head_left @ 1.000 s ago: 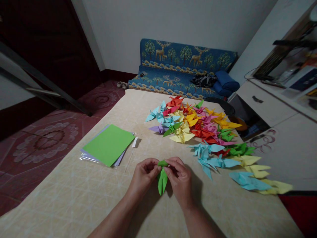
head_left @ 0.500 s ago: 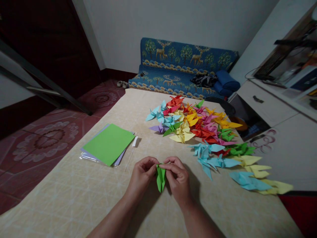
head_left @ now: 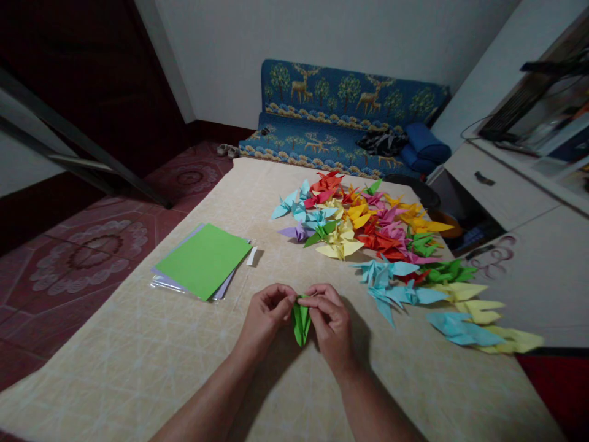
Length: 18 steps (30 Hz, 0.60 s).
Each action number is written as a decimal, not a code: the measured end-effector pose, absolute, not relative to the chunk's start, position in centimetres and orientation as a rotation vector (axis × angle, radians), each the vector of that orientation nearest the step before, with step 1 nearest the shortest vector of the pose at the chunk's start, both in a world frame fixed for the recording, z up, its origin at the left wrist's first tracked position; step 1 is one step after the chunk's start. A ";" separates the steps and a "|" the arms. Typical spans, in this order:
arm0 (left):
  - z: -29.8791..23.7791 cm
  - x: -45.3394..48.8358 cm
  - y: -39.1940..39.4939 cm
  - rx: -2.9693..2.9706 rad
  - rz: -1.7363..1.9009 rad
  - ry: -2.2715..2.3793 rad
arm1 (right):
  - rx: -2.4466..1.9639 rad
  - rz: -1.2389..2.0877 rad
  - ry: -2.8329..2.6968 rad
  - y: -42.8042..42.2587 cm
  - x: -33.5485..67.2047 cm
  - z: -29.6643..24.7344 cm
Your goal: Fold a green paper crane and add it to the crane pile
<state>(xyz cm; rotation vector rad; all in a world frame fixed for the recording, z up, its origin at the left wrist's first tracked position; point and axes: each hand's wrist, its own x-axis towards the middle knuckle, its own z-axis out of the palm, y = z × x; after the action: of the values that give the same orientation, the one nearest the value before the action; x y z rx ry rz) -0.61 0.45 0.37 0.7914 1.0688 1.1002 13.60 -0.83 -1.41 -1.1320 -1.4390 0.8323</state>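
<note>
A small piece of folded green paper (head_left: 301, 324) is pinched at its far end between my two hands, its pointed end toward me. My left hand (head_left: 269, 316) is closed on its left side, thumb and forefinger together. On the other side my right hand (head_left: 329, 322) grips the same paper, fingers over its top. The fingertips hide the upper part of the fold. Left of my hands lies a stack of paper sheets (head_left: 205, 261), green on top with lilac beneath, on a clear plastic sleeve. Many folded paper cranes (head_left: 340, 240) in several colours spread to the right.
A patterned cream cloth covers the table (head_left: 151, 362). A small white paper strip (head_left: 251, 256) lies beside the sheets. Beyond the table's far edge stands a blue sofa (head_left: 317, 144) with deer patterns. A white cabinet (head_left: 534, 264) is at the right, a metal ladder-like frame (head_left: 87, 162) at the left.
Both hands still pinch the green paper, and the fingers have shifted slightly at its far end. The paper looks a little more hidden now. The camera view has tilted slightly.
</note>
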 end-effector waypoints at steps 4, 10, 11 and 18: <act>0.6 -0.4 0.5 0.785 1.116 1.066 | -1.143 0.859 -1.380 -0.7 13.5 -1.3; 0.4 -0.4 0.6 0.745 1.147 1.044 | -1.200 1.004 -1.119 -0.8 13.2 -1.5; 0.3 -0.5 0.6 0.742 1.153 1.050 | -1.201 1.011 -1.100 -0.8 13.1 -1.5; 0.2 -0.4 0.6 0.814 1.216 1.080 | -1.245 0.929 -1.217 -0.8 13.4 -0.7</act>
<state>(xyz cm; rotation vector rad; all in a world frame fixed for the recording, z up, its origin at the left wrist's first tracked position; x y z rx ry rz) -0.35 0.62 0.22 0.8140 1.0803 1.2162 13.45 -0.78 -0.71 -1.2455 -1.2174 0.9288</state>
